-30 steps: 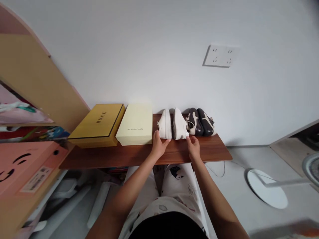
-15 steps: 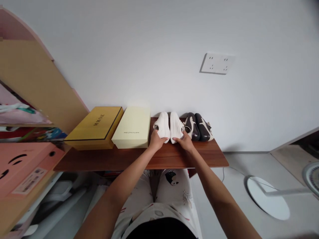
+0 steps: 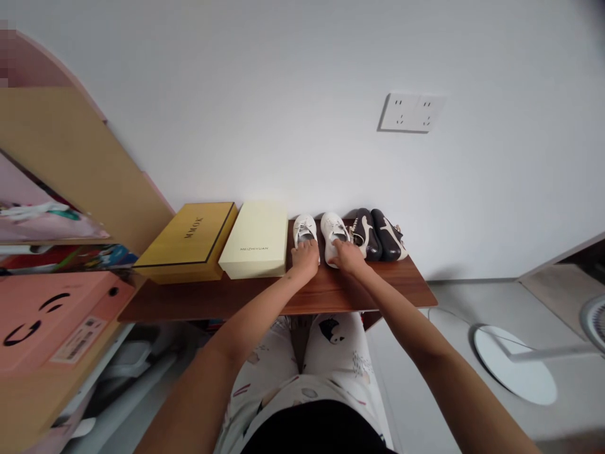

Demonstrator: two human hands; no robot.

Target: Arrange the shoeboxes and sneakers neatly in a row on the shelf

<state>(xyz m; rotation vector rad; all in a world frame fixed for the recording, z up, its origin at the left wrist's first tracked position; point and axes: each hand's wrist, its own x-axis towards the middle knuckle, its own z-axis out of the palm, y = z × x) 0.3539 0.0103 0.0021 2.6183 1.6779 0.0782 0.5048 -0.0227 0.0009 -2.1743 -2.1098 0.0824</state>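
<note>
Two white sneakers stand side by side on a brown wooden shelf [image 3: 326, 299], toes toward the wall. My left hand [image 3: 305, 256] is closed around the heel of the left white sneaker [image 3: 305, 223]. The right white sneaker [image 3: 333, 224] has its heel gripped by my right hand [image 3: 348, 256], and it leans slightly on its side. Close by on the right lies a pair of dark brown and cream shoes [image 3: 378, 236]. My hands hide the heels of both white sneakers.
To the left lie a pale yellow shoebox [image 3: 255, 243] and a mustard box [image 3: 189, 243]. A pink box [image 3: 51, 315] sits on the shelving at far left. A wall socket [image 3: 411, 113] is above, and a white round base [image 3: 515, 366] stands on the floor at right.
The left white sneaker has turned from its side to upright, its opening now facing up. The right one has rolled partway upright. My left hand has shifted onto its heel from above.
</note>
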